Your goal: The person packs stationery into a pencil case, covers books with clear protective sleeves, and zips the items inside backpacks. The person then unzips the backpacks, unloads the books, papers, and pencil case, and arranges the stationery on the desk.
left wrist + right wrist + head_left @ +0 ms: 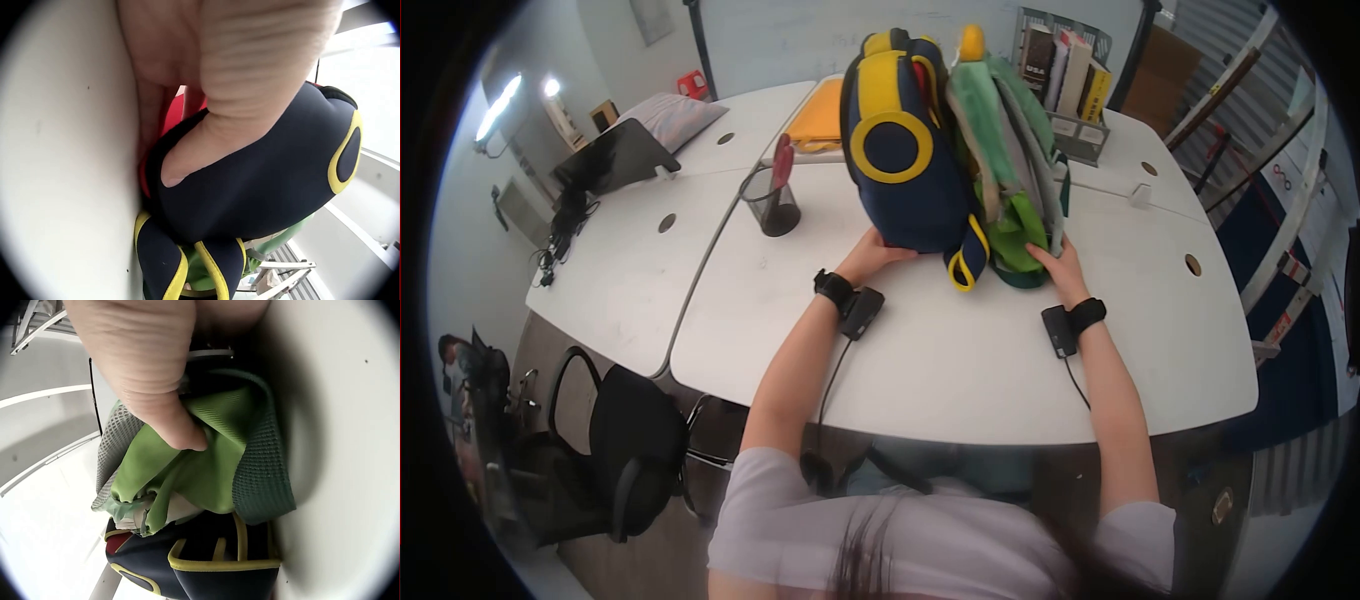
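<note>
Two backpacks stand side by side on the white table [780,320] in the head view. The left one, navy with yellow trim [910,215], has a round yellow ring on its front. My left hand [875,258] grips its lower left edge; in the left wrist view the thumb [197,153] presses the navy fabric while the fingers reach round its red-edged side, partly hidden. Leaning against it is the green backpack [975,120], with grey mesh and a dark green strap [265,462]. My right hand [1060,272] holds its lower right corner, thumb [181,431] on the bright green fabric, other fingers hidden.
Left of the backpacks stands a mesh cup [775,212] with a red-handled item in it. Folded orange fabric [815,120] lies behind. A rack of books [1085,140] is at the back right, a black monitor [625,160] far left, a black chair [635,440] below.
</note>
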A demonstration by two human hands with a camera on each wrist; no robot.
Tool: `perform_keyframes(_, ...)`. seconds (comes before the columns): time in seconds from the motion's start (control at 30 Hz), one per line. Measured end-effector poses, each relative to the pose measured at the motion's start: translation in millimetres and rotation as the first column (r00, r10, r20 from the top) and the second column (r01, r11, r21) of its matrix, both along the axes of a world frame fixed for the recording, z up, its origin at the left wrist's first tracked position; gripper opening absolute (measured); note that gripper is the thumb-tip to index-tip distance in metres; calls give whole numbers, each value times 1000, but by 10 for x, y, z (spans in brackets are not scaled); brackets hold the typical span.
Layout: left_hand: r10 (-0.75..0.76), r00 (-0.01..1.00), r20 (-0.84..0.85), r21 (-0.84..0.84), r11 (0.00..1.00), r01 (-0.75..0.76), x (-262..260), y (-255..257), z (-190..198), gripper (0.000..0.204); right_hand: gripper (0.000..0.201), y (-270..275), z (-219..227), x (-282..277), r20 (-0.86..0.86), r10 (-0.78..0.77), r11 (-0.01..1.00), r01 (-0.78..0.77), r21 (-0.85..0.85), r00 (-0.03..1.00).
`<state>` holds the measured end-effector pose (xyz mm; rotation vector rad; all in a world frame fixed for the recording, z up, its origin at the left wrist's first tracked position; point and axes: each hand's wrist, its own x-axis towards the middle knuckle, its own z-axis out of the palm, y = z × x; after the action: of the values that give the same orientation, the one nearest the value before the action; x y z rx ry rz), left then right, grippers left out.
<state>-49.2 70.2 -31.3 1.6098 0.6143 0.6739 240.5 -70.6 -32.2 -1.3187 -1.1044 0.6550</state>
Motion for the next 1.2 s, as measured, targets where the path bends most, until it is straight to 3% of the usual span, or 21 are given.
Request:
perform_keyframes(0.2, 16, 999, -30, -19, 1000, -17, -6, 12, -31, 59, 57, 16, -21, 3, 17, 4, 1000, -4, -1, 1000)
perform_keyframes(0.3, 56, 998, 43, -25, 998, -55, 20, 14, -80, 55, 54, 24, -46, -1, -5, -45, 999, 45, 20, 999)
perform_keyframes(0.37, 169, 980, 104, -125, 980, -156, 43, -12, -11, 48, 52, 76, -71, -40, -36, -84, 996, 85, 33, 996)
perform_keyframes(0.43, 199, 969, 149, -121, 976, -182, 127, -14, -43, 41, 48, 124, -84, -39, -365, -111, 972, 177, 154, 925)
perform_keyframes(0.5, 244, 931, 272, -59, 970, -237, 185, 76, -114, 32, 46, 128, -108, -11, -427, -104, 971, 185, 152, 898)
perform_keyframes(0.57, 244, 930, 277, 19, 966, -259, 207, 92, -98, 32, 45, 124, -118, 9, -602, -59, 969, 191, 157, 796)
perform_keyframes(0.63, 269, 939, 215, 139, 943, -302, 220, 105, -55, 30, 43, 146, -160, 36, -659, -54, 972, 192, 138, 750)
perform_keyframes(0.7, 248, 940, 234, 159, 944, -289, 240, 80, -15, 32, 42, 158, -191, 77, -713, -53, 973, 197, 120, 699)
perform_keyframes(0.77, 223, 943, 248, 178, 946, -270, 273, 71, -4, 34, 41, 148, -170, 66, -825, 3, 988, 126, 90, 566)
perform_keyframes(0.83, 248, 933, 261, 135, 947, -290, 290, 68, -7, 38, 41, 171, -224, 122, -832, 37, 988, 104, 114, 553)
perform_keyframes(0.9, 205, 958, 200, 117, 966, -231, 237, 70, -26, 49, 41, 127, -135, 62, -769, 120, 991, -28, 132, 628)
perform_keyframes(0.93, 164, 974, 155, 103, 978, -181, 199, 80, -28, 50, 43, 91, -70, 17, -709, 113, 991, -26, 132, 696)
perform_keyframes(0.97, 122, 986, 112, 88, 987, -132, 167, 91, -25, 51, 43, 72, -54, 1, -717, 106, 991, -17, 130, 689)
perform_keyframes(1.03, 112, 989, 94, 61, 991, -118, 114, 48, 3, 52, 48, 76, -48, -23, -568, 60, 996, -14, 85, 821)
perform_keyframes(1.2, 130, 991, -19, 29, 991, -130, 54, -39, 105, 54, 54, 53, -40, -3, -497, 49, 999, -31, 44, 866)
